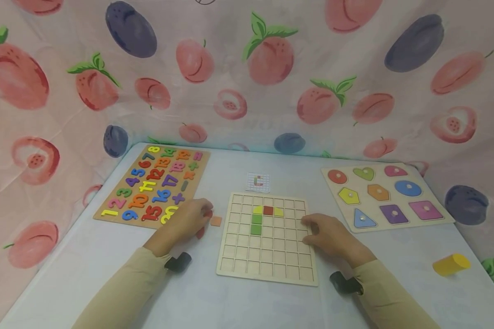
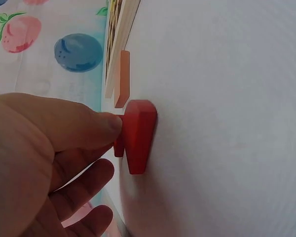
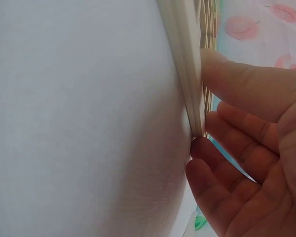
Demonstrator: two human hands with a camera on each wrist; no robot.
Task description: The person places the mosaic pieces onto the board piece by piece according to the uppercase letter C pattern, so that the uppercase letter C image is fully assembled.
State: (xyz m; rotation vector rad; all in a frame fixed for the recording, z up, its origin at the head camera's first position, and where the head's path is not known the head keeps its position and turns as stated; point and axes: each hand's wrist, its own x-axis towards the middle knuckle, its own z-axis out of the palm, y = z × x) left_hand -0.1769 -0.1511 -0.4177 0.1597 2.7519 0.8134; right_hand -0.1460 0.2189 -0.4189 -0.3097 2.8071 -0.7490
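Your left hand (image 1: 190, 219) pinches a red tile (image 1: 207, 213) beside the orange tile (image 1: 216, 221), which hasty sliding could knock. Your right hand (image 1: 331, 234), fingers apart at the grid board (image 1: 273, 257), may push it askew.

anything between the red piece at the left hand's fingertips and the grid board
Yes: the orange tile lies between the red piece and the grid board, but looks low enough to pass over.

Wooden grid board (image 1: 277, 258): flat before you, red, yellow and green tiles (image 1: 268, 210) in its far half | red piece (image 2: 119, 147): pinched in your left grip (image 1: 191, 216) | second red piece (image 2: 140, 136), orange tile (image 1: 216, 221): left of board
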